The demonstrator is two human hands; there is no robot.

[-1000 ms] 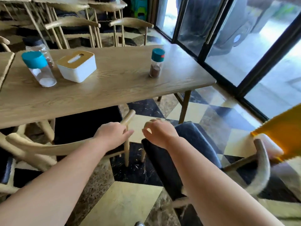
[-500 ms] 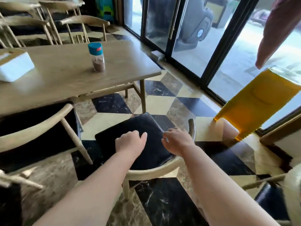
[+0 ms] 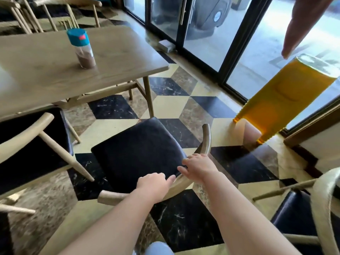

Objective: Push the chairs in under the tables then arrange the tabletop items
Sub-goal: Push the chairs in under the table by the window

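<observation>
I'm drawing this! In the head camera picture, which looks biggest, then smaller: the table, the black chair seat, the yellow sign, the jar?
1. table
2. black chair seat
3. yellow sign, close to the seat in looks, so that order is unsure
4. jar

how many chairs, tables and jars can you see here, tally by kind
chairs: 5 (held chair, tucked chair, chair at lower right, two beyond the table)
tables: 1 (wooden table)
spice jars: 1 (teal lid)
total: 7
Left hand and right hand rest on the held chair's backrest.
</observation>
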